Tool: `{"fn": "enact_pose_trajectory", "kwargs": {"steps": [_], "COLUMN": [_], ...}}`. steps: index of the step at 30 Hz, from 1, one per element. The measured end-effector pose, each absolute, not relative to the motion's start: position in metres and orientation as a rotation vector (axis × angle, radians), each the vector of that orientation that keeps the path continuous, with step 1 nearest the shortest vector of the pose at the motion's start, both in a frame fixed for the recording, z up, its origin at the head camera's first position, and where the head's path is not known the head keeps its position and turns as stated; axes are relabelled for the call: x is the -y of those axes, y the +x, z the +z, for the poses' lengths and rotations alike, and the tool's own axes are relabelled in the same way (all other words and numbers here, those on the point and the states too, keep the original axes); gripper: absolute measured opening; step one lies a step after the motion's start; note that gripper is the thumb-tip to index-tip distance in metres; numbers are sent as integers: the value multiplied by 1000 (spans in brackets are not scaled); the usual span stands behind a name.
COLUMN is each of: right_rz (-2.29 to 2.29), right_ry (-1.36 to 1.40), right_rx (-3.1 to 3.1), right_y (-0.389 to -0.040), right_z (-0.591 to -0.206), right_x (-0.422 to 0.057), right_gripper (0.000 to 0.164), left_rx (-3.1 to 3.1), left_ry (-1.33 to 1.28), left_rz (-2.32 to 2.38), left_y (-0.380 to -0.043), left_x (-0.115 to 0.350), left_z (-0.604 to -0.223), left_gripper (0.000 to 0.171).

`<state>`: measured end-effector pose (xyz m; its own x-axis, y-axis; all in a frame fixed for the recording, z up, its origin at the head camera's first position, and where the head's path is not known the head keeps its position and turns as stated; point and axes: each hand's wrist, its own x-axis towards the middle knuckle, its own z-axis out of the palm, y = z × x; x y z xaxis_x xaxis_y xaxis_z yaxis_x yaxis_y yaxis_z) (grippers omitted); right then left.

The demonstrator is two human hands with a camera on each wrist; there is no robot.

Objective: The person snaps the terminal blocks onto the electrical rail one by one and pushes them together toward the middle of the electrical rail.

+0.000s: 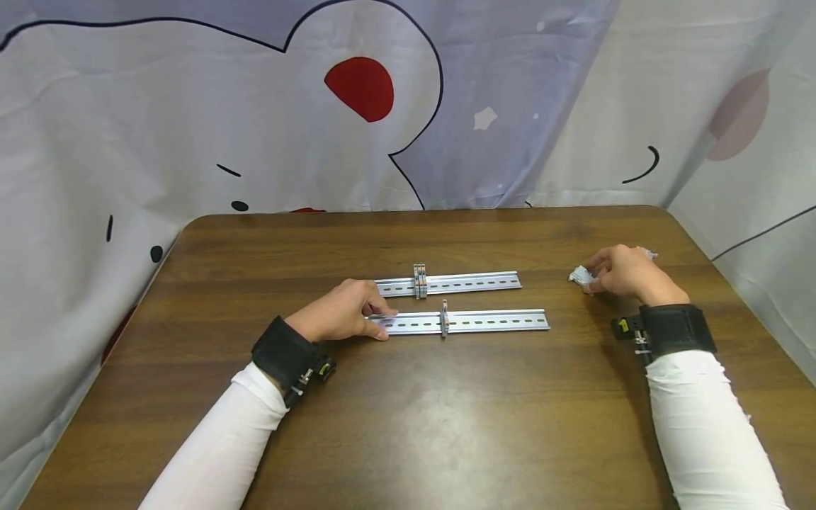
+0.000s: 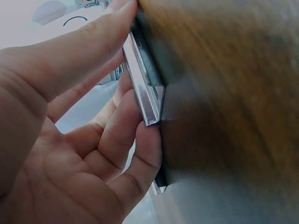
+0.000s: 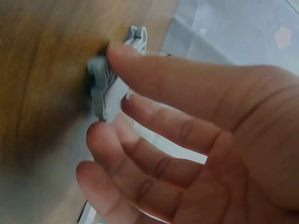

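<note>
My left hand [image 1: 344,310] grips the left end of the nearer slotted metal DIN rail [image 1: 497,321], thumb along one edge and fingers along the other. One thin clip-on piece [image 1: 444,319] sits across that rail, left of its middle. Just behind lies a second DIN rail [image 1: 474,282], with several thin pieces [image 1: 420,282] side by side on it. Over at the right, my right hand [image 1: 631,273] reaches down over small grey plastic pieces [image 1: 581,275]. In the right wrist view its thumb and loosely bent fingers are spread around a blurred grey piece [image 3: 98,88].
Both rails lie on a brown wooden table [image 1: 433,425]. Another grey piece [image 3: 136,37] lies beyond the right thumb. A printed cloth [image 1: 191,120] hangs behind the table and along its sides. Each wrist wears a black strap [image 1: 678,329] with a small camera.
</note>
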<state>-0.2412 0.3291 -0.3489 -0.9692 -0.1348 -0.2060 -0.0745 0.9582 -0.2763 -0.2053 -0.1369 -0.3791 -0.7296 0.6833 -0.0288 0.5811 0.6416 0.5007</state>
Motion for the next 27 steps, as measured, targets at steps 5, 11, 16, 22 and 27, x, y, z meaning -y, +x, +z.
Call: {"fn": "enact_pose_trajectory", "kwargs": {"steps": [5, 11, 16, 22, 27], "right_rz": [-398, -372, -440, -452, -516], "right_ry": [-196, -248, -302, -331, -298], "right_rx": [-2850, -2823, -2756, -2660, -2568], "right_y": [-237, -230, -223, -214, -210], "right_z": [-342, -332, -326, -322, -322], "right_x": [-320, -307, -292, -274, -261], "right_gripper": [45, 18, 27, 25, 25], "left_rx": [-2644, -2643, -2646, -2645, -2647], "left_ry": [1017, 1022, 1015, 1017, 1024], "left_rz": [703, 694, 685, 686, 687], "left_y": [-206, -207, -207, -207, -207], "left_x": [136, 136, 136, 136, 136], "left_z": [-381, -381, -381, -381, -381], "left_gripper": [37, 37, 37, 37, 37]}}
